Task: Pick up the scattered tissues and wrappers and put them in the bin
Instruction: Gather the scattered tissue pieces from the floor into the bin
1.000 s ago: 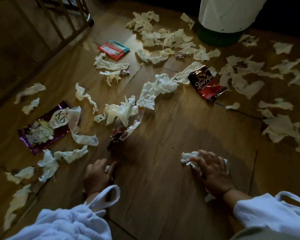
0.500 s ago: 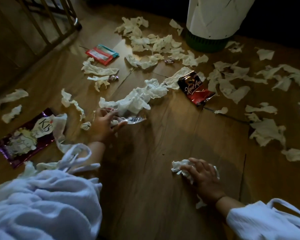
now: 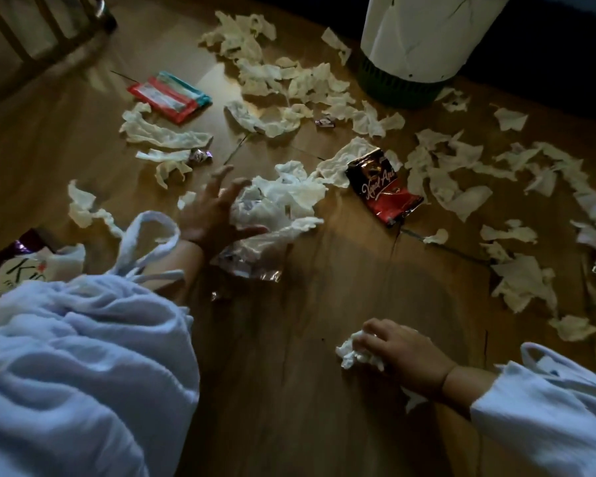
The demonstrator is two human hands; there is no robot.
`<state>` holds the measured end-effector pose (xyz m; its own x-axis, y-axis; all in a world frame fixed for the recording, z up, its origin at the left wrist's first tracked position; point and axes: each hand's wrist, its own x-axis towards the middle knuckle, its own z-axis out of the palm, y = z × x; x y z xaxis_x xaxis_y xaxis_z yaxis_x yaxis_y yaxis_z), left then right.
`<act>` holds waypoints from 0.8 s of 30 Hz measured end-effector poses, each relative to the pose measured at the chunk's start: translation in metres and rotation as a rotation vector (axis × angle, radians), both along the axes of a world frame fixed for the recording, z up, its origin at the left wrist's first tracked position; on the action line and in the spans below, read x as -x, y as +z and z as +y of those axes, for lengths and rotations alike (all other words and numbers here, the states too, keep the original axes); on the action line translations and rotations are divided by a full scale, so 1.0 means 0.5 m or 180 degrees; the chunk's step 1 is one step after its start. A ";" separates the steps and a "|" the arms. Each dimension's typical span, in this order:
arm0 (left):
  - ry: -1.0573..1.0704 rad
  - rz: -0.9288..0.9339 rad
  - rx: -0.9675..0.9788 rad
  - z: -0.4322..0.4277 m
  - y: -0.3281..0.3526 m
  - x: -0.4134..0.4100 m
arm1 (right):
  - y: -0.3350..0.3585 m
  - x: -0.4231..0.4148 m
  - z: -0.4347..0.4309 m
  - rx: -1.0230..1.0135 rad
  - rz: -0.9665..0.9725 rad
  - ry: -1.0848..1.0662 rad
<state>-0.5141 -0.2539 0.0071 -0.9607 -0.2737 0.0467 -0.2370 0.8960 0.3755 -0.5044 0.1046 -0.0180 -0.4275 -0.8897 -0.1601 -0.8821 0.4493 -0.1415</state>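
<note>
A: Checked materials?
B: Saw glossy wood-plank floor (image 3: 324, 373), littered with torn tissues (image 3: 310, 84): thin, crinkled, ragged-edged, off-white. Spotted shiny foil red-black wrapper (image 3: 382, 187) lying flat right of centre, flat red-teal packet (image 3: 169, 96) far left, purple wrapper (image 3: 25, 270) half hidden behind loose white sleeve (image 3: 83, 356).
A: Looked at hands?
B: Found left hand (image 3: 214, 208) stretched forward, blurred, fingers splayed, thumb under edge of fluffy tissue clump (image 3: 283, 197); touching, not closed round it. Noted crumpled clear wrapper (image 3: 252, 256) just below that palm; couldn't tell whether held. Found right hand (image 3: 403, 352) palm-down on floor, fingers curled over small balled tissue wad (image 3: 353, 351), clamped on it.
A: Located bin?
B: Spotted bin (image 3: 424, 32) at far edge, white liner over dark green base, tissues heaped just beside it.
</note>
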 end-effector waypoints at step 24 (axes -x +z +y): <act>-0.0245 -0.0653 -0.0701 0.060 -0.086 -0.027 | 0.093 0.192 -0.120 0.1093 -0.1371 -0.2035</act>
<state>-0.5008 -0.2238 -0.0359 -0.9623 -0.1817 -0.2026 -0.2625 0.8166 0.5140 -0.6006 0.0447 0.0286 -0.8290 -0.5262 -0.1894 -0.3102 0.7144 -0.6272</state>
